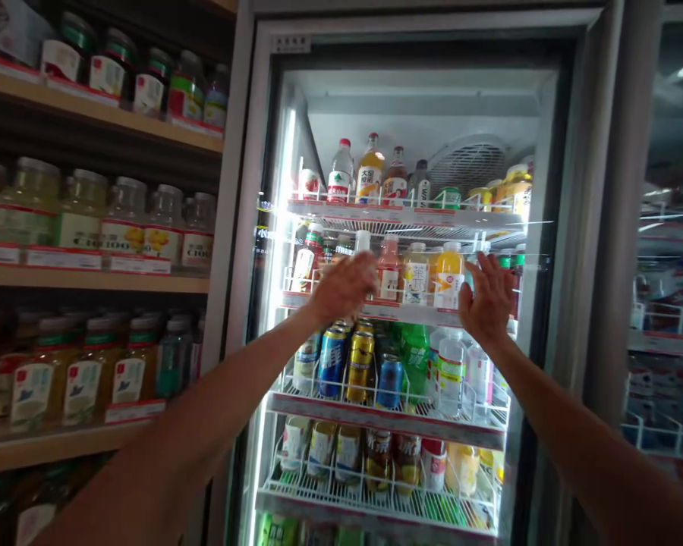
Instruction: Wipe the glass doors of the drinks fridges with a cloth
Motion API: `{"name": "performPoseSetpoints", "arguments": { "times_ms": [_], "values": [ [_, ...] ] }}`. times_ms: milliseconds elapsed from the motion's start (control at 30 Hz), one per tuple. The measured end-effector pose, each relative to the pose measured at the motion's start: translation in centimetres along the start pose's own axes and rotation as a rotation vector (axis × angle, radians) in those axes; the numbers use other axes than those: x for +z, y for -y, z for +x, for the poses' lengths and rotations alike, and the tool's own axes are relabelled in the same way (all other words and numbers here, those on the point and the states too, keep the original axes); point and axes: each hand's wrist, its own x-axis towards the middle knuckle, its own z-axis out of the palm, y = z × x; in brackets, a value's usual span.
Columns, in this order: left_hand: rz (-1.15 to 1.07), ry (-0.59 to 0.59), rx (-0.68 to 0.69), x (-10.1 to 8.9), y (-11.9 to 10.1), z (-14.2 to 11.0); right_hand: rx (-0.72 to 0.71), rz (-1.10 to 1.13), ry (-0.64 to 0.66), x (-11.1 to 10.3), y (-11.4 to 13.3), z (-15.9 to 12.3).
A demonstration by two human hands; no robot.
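Note:
I stand before a glass-door drinks fridge with lit wire shelves. My left hand reaches out with fingers together and stretched, in front of the second shelf's bottles. At the same height my right hand is raised, palm forward and fingers spread, near an orange bottle. Neither hand holds anything. Whether they touch the glass or reach inside is unclear. Cans and green bottles fill the shelf below my hands.
Wooden shelves on the left carry rows of jars and bottles with red price tags. A second fridge with white wire racks stands at the right. Lower fridge shelves hold several more bottles.

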Motion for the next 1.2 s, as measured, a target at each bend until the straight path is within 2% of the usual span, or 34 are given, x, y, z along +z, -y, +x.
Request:
{"name": "performPoseSetpoints", "arguments": {
  "times_ms": [67, 100, 133, 167, 200, 300, 333, 367, 400, 467, 500, 533, 567, 600, 667, 700, 733, 767, 800, 900, 933, 967, 1000, 1033, 1133, 1167, 1200],
  "values": [
    [0.085, -0.221, -0.382, 0.0, 2.4, 0.4, -0.001, -0.003, 0.002, 0.0, 0.0, 0.0],
    [0.11, -0.282, -0.493, 0.1, 2.9, 0.4, 0.001, -0.004, 0.002, 0.0, 0.0, 0.0],
    [0.117, -0.288, -0.514, 0.3, 2.7, 0.4, 0.002, -0.003, 0.002, 0.0, 0.0, 0.0],
    [0.103, -0.243, -0.444, 0.4, 2.2, 0.2, 0.001, -0.001, 0.003, 0.0, -0.1, 0.0],
    [0.075, -0.162, -0.309, 0.5, 1.3, 0.1, 0.0, 0.003, 0.004, 0.0, -0.1, 0.0],
    [-0.049, 0.148, 0.26, 0.6, -0.6, 0.1, 0.006, 0.021, 0.0, 0.1, -0.2, -0.1],
    [-0.068, 0.189, 0.337, 0.6, -0.6, 0.4, 0.009, 0.029, -0.002, 0.1, -0.3, -0.1],
    [-0.062, 0.166, 0.286, 0.7, -0.2, 0.8, 0.011, 0.038, -0.002, 0.1, -0.3, -0.2],
    [-0.033, 0.086, 0.125, 0.8, 0.4, 1.4, 0.012, 0.048, -0.001, 0.1, -0.3, -0.2],
    [0.051, -0.143, -0.323, 1.4, 1.1, 2.6, 0.011, 0.069, 0.005, 0.0, -0.3, -0.1],
    [0.082, -0.228, -0.482, 1.9, 0.9, 3.2, 0.01, 0.078, 0.007, 0.0, -0.3, -0.1],
    [0.09, -0.263, -0.534, 2.4, 0.2, 3.7, 0.009, 0.086, 0.006, -0.1, -0.3, -0.1],
    [0.074, -0.242, -0.469, 2.9, -0.9, 4.1, 0.008, 0.091, 0.004, -0.1, -0.3, -0.2],
    [0.035, -0.17, -0.308, 3.3, -2.3, 4.4, 0.007, 0.096, 0.002, -0.1, -0.4, -0.2],
    [-0.07, 0.054, 0.13, 3.7, -5.0, 4.7, -0.001, 0.108, 0.006, -0.2, -0.5, -0.3],
    [-0.112, 0.162, 0.306, 3.7, -5.9, 4.7, -0.009, 0.116, 0.013, -0.2, -0.6, -0.4],
    [-0.135, 0.238, 0.401, 3.5, -6.3, 4.9, -0.019, 0.126, 0.019, -0.2, -0.7, -0.6],
    [-0.136, 0.269, 0.395, 3.4, -6.2, 5.0, -0.031, 0.137, 0.026, -0.2, -0.8, -0.7],
    [-0.115, 0.246, 0.285, 3.2, -5.6, 5.2, -0.04, 0.148, 0.034, -0.2, -0.9, -0.8],
    [0.022, -0.046, -0.33, 3.2, -3.3, 5.6, -0.042, 0.173, 0.06, -0.2, -1.1, -0.9],
    [0.06, -0.126, -0.476, 3.4, -3.1, 5.5, -0.036, 0.178, 0.069, -0.2, -1.1, -0.9],
    [0.076, -0.159, -0.532, 3.7, -3.3, 5.4, -0.031, 0.183, 0.074, -0.2, -1.1, -0.9],
    [0.061, -0.138, -0.485, 3.9, -3.9, 5.1, -0.026, 0.187, 0.075, -0.3, -1.1, -0.9],
    [0.016, -0.062, -0.347, 4.0, -4.7, 4.8, -0.023, 0.191, 0.073, -0.3, -1.0, -0.9],
    [-0.184, 0.277, 0.228, 3.7, -6.8, 3.7, -0.018, 0.197, 0.074, -0.5, -1.0, -0.8],
    [-0.231, 0.355, 0.337, 3.4, -6.7, 3.5, -0.014, 0.196, 0.078, -0.5, -0.9, -0.8],
    [-0.252, 0.387, 0.355, 3.0, -6.1, 3.5, -0.01, 0.193, 0.084, -0.5, -0.9, -0.7]
  ]
}}
